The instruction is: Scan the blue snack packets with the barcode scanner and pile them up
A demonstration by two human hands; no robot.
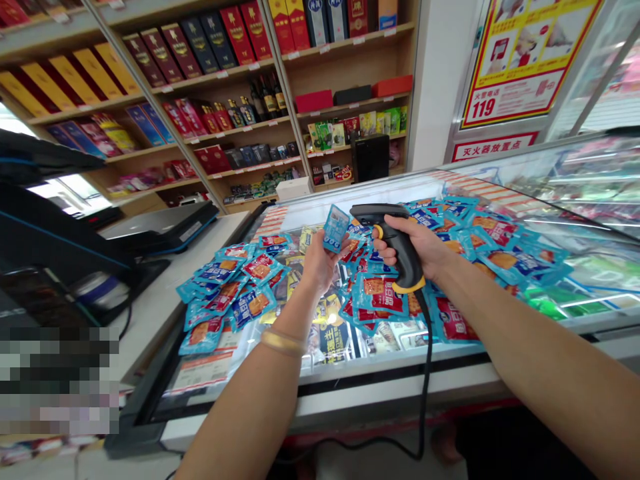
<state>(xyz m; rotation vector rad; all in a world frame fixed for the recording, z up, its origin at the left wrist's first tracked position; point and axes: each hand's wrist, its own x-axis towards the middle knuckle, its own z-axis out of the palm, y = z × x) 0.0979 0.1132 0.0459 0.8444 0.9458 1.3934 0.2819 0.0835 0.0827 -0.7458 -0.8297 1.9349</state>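
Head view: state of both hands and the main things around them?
Small light-blue packet: held up, printed side showing.
Left hand: holding that packet.
Black-and-yellow handheld barcode scanner: gripped, head towards held packet.
Right hand: wrapped around its handle.
Black cable: attached, hanging down.
Blue-edged red and navy packets: heaped, overlapping.

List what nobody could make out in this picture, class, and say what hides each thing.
All in the head view:
- Small print on the packet in the left hand: too small.
- Lowest of the heaped packets: covered by upper ones.
- The front window of the scanner: turned away.
- The far end of the cable: lost behind the left forearm.
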